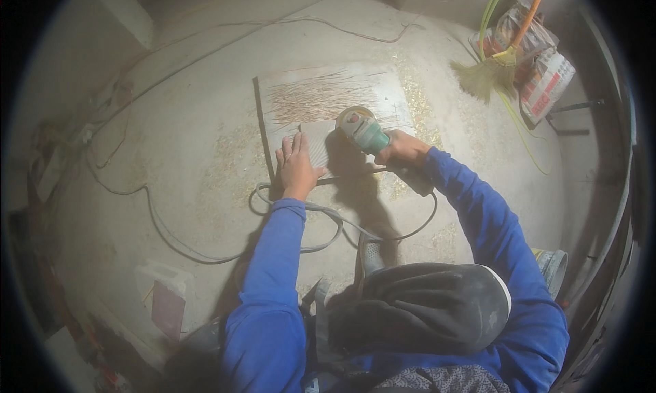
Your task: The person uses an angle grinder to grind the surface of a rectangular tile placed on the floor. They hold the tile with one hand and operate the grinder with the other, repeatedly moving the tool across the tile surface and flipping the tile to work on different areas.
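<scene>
Here, left hand (298, 166) flat on tile (321, 147), fingers spread, released; right hand (402, 149) fingers clenched round green grinder (364, 131).

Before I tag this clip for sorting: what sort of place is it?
Probably a building site or a room under renovation. A dusty bare floor with loose cables, a grinder in the right hand at a tile, and sacks beside a broom.

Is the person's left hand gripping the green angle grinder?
No: the left hand lies flat on the grey tile, while the right hand holds the green angle grinder.
</scene>
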Demonstrator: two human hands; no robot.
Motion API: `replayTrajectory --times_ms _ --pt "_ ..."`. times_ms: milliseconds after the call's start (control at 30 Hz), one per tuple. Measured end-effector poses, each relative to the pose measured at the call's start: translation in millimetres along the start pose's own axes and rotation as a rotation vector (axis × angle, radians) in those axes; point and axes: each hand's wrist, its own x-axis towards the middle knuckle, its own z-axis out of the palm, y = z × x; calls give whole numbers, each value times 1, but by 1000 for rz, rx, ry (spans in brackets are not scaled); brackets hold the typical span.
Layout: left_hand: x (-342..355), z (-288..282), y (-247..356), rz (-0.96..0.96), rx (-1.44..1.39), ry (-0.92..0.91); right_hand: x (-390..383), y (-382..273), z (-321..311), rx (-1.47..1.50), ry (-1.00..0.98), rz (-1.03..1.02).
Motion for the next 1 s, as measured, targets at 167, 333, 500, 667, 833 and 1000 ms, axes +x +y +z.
replayTrajectory --times_ms 167,333,500,667,833,1000 --pt "-1 -1 1 -5 20 3 -4 -3 -1 51 -12 -77" --pt "0 0 0 12 23 15 -5 -6 1 18 -9 -18" --pt "0 0 0 4 39 5 -2 -7 1 9 -12 -17" --pt "1 -1 1 -4 28 -5 -2 -7 0 4 -25 -4" --pt "-1 -2 1 0 25 6 1 -3 0 -45 -6 -40" --pt "-1 -3 1 0 24 9 7 1 -2 -64 -10 -26"
